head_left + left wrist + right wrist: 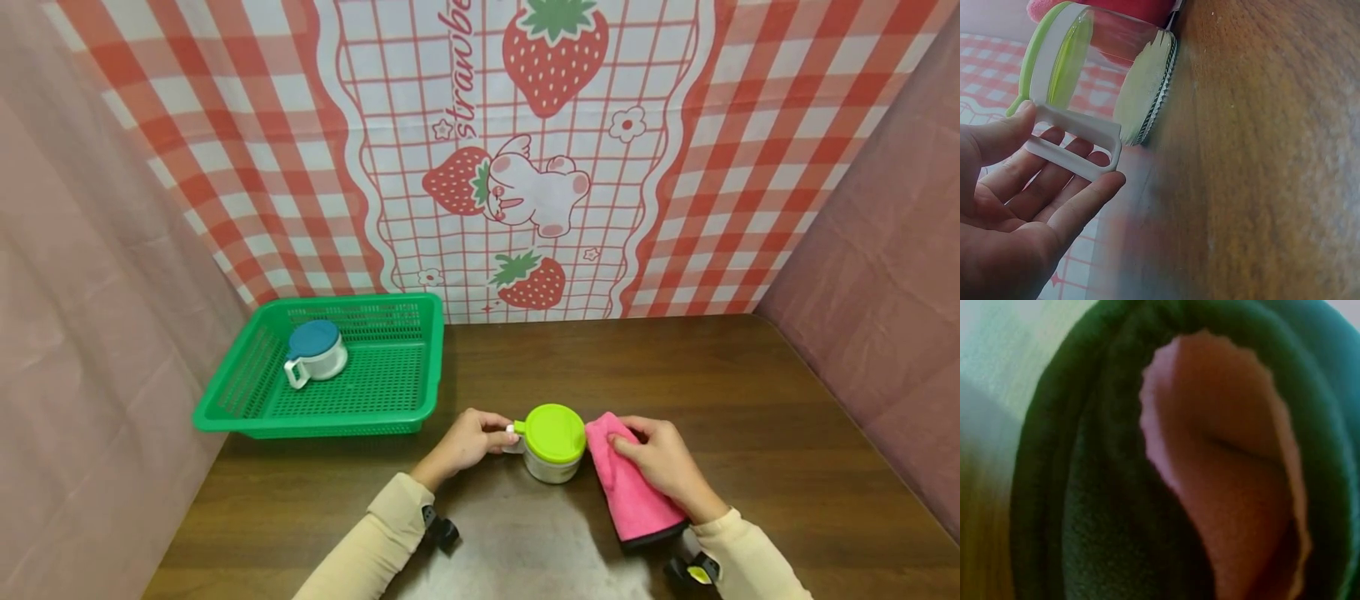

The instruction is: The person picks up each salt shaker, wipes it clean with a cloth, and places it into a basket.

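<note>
A clear seasoning jar with a lime-green lid stands on the table, something pale at its bottom. My left hand holds its white handle, thumb at the top near the lid and fingers around the grip. My right hand grips a folded pink cloth with a dark edge, thumb on top. The cloth's upper end is right at the jar's right side. In the right wrist view the cloth's dark rim and pink inner fold fill most of the picture, hiding the hand.
A green plastic basket stands at the back left of the wooden table. Inside it sits a similar jar with a blue lid and white handle. A strawberry-print checked cloth hangs behind, with pink drapes at both sides.
</note>
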### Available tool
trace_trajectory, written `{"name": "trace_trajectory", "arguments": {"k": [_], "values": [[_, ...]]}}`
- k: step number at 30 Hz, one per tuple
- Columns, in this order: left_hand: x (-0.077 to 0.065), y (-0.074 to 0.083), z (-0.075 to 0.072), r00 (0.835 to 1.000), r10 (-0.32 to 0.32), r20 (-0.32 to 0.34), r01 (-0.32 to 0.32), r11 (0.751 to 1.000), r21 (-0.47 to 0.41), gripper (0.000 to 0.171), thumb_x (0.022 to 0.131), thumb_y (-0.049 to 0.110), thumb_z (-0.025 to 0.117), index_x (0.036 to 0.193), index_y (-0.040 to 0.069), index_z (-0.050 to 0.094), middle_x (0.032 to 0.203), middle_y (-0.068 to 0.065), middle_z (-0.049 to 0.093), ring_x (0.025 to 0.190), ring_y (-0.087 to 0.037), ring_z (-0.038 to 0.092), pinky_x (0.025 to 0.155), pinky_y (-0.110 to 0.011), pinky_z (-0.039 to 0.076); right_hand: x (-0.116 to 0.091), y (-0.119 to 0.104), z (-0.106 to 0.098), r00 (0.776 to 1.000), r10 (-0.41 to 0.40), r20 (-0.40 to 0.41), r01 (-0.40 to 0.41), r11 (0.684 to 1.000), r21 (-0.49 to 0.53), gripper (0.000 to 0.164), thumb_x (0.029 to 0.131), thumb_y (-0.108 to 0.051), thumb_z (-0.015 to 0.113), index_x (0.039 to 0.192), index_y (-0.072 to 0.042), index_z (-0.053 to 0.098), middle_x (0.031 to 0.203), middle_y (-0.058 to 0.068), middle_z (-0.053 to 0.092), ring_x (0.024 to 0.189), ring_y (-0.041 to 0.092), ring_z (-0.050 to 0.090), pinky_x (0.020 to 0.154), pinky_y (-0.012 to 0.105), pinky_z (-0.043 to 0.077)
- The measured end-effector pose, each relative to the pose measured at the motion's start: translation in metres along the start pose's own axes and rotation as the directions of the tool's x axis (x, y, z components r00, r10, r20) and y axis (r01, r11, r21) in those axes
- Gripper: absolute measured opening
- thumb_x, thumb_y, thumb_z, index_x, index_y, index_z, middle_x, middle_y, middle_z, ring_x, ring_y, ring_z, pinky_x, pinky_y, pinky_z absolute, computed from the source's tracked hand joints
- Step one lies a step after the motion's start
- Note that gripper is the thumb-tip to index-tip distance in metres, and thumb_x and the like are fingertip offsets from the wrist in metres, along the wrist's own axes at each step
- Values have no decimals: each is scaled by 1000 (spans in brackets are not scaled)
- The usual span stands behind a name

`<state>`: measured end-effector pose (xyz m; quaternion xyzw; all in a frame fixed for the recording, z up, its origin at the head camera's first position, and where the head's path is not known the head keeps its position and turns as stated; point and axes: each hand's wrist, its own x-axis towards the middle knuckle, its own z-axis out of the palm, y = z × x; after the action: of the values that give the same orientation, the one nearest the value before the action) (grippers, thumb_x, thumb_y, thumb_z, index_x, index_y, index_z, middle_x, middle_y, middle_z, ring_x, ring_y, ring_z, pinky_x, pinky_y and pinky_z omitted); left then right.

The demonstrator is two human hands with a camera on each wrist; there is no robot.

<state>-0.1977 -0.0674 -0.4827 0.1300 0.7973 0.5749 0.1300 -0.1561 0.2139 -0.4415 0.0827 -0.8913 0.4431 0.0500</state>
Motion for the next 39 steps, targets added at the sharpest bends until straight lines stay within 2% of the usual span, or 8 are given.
{"name": "trace_trajectory", "arguments": {"k": [6, 12, 17, 24, 26, 29, 36, 39], "values": [[-1, -1, 0, 1000, -3, -4, 3, 1000, 5, 25, 85, 11, 73, 103, -6, 72, 93, -18, 73, 71, -19, 67, 69, -34, 59, 1, 0, -2, 996, -70, -62, 67, 997, -40, 18, 82, -3, 69, 98, 6, 72, 89, 17, 72, 67, -2, 51, 59, 19, 45], [-2, -2, -1, 1000, 10, -12, -9, 998, 62, 25, 84, 14, 75, 101, -3, 73, 91, -16, 73, 71, -11, 61, 69, -33, 57, 1, -2, -2, 977, -152, -147, 144, 987, -68, 16, 79, 0, 72, 94, 3, 74, 80, 8, 67, 67, -3, 47, 58, 16, 41], [-1, -3, -1, 1000, 16, -16, -14, 996, 93, 25, 84, 16, 75, 101, -2, 74, 89, -14, 73, 69, -6, 56, 66, -28, 54, 5, -4, -3, 942, -275, -192, 253, 958, -133, 15, 75, 4, 73, 88, -1, 75, 68, -2, 56, 62, -2, 41, 55, 15, 35], [-1, -3, -1, 1000, 27, -16, -25, 992, 121, 23, 84, 16, 75, 97, -3, 74, 87, -13, 72, 69, -4, 54, 62, -19, 48, 11, -7, -4, 881, -429, -198, 367, 885, -285, 20, 70, 5, 73, 87, -5, 75, 66, -7, 54, 60, 0, 39, 54, 14, 33], [-1, -2, -1, 999, 29, -15, -27, 992, 126, 23, 83, 17, 75, 96, -2, 74, 87, -13, 72, 69, -4, 54, 62, -18, 46, 14, -9, -5, 859, -475, -190, 401, 857, -324, 20, 70, 5, 73, 87, -6, 75, 67, -7, 54, 61, 1, 40, 54, 14, 32], [-1, -1, -1, 999, 31, -18, -28, 992, 126, 23, 83, 16, 75, 96, -2, 74, 87, -13, 72, 69, -4, 54, 62, -18, 47, 18, -12, -6, 811, -559, -171, 466, 795, -387, 22, 68, 3, 74, 90, -2, 75, 71, -3, 59, 64, 5, 43, 57, 17, 34], [-1, 0, -1, 999, 29, -21, -26, 992, 122, 23, 84, 16, 75, 97, -3, 74, 87, -13, 72, 68, -4, 54, 62, -18, 47, 27, -17, -5, 676, -733, -76, 601, 608, -519, 20, 65, -2, 78, 84, -3, 71, 71, 1, 57, 66, 10, 43, 56, 26, 40], [-1, 0, -1, 999, 32, -22, -29, 990, 134, 23, 84, 17, 75, 97, -2, 74, 87, -13, 72, 68, -4, 54, 62, -18, 47, 30, -21, -5, 609, -793, -28, 658, 525, -540, 25, 64, -6, 81, 87, -3, 71, 76, 3, 60, 67, 15, 47, 58, 30, 44]]}}
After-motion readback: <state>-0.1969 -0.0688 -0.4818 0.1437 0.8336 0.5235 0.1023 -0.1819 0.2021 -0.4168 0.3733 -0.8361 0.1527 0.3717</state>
